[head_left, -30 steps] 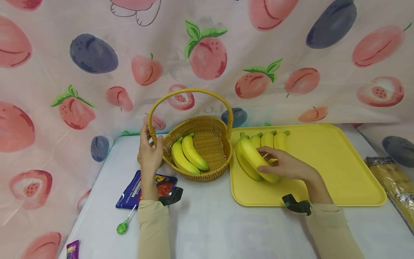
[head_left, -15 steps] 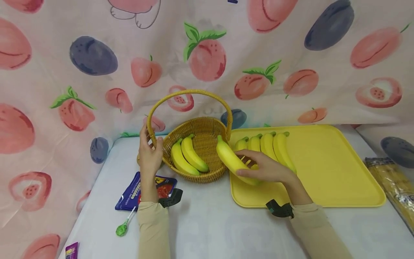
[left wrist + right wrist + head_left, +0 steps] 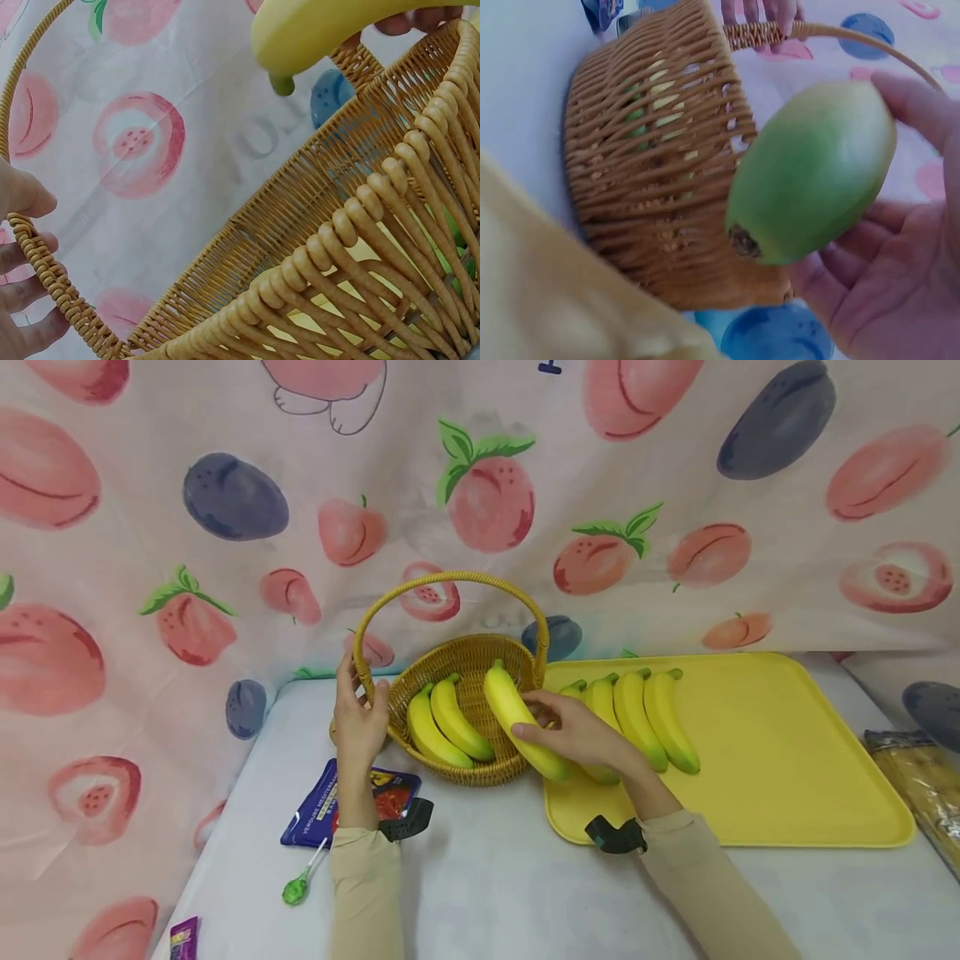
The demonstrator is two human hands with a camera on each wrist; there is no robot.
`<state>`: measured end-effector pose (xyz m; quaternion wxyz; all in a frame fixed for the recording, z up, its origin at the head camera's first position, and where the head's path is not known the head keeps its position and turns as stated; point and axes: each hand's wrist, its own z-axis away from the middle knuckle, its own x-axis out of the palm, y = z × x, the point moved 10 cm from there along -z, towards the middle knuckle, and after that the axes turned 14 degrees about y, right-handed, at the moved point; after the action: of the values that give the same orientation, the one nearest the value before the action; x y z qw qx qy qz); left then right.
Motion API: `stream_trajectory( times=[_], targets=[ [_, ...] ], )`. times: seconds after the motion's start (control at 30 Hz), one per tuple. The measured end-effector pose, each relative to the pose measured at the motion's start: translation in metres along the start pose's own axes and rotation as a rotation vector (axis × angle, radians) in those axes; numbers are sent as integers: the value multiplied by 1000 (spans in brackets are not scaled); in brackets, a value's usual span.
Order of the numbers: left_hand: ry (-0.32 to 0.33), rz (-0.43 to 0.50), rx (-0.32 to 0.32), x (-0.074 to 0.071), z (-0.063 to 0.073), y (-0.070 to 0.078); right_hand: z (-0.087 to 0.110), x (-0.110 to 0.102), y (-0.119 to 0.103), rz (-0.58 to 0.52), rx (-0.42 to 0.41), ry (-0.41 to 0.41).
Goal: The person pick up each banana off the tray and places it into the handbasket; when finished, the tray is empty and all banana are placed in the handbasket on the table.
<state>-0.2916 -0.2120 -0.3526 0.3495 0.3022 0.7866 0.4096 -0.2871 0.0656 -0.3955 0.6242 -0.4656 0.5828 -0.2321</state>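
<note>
While left grip [image 3: 362,718] holds wicker handle [image 3: 459,577] | right grip [image 3: 572,727] holds curved banana [image 3: 512,707]

The pouch [image 3: 317,814] lies on the bench [image 3: 495,885]. Just before the pouch is a lollipop [image 3: 296,891]; farther forward and left, a purple packet [image 3: 183,939]; far right, a shiny bag [image 3: 918,785]; behind, fruit-print cloth [image 3: 405,468].

Basket [image 3: 480,774]: handle [image 3: 455,577] arches over opening; gap beneath passable from front. Left hand [image 3: 362,718] blocks left side at handle foot. Two bananas [image 3: 459,725] occupy basket's left inside; right hand [image 3: 576,728] and held banana [image 3: 508,703] obstruct right rim. Desk [image 3: 495,877] free in front of basket.
</note>
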Motion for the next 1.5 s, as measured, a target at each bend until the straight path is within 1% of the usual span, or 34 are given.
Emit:
stream_trajectory(
  times=[0.13,0.3,0.47,0.6,0.7,0.77,0.87,0.93,1.0,1.1,1.17,1.3,1.5],
  targets=[
    [6,1,2,0,0,-1,-17,1,-4,60,48,8],
    [5,8,9,1,0,0,-39,4,-15,168,53,-20],
    [4,-2,6,1,-1,-1,-61,15,-22,278,46,-80],
    [10,-7,3,0,0,-1,-77,25,-23,354,59,-135],
    [9,2,11,0,0,0,-87,34,-22,407,73,-190],
    [4,8,5,1,0,-1,-93,40,-19,448,85,-232],
    [-11,12,-9,2,1,-3,-98,49,-13,495,129,-307],
    [-11,11,-12,2,1,-3,-102,54,-8,521,159,-338],
    [-10,10,-6,2,0,-3,-104,57,-3,529,208,-360],
    [-4,5,3,0,-1,-3,-107,63,4,522,277,-379],
    [-3,2,4,0,-1,-3,-105,68,8,496,326,-395],
    [-7,-1,4,0,0,-1,-101,76,16,459,381,-416],
    [-12,-5,3,1,0,0,-96,80,25,450,422,-430]
  ],
)
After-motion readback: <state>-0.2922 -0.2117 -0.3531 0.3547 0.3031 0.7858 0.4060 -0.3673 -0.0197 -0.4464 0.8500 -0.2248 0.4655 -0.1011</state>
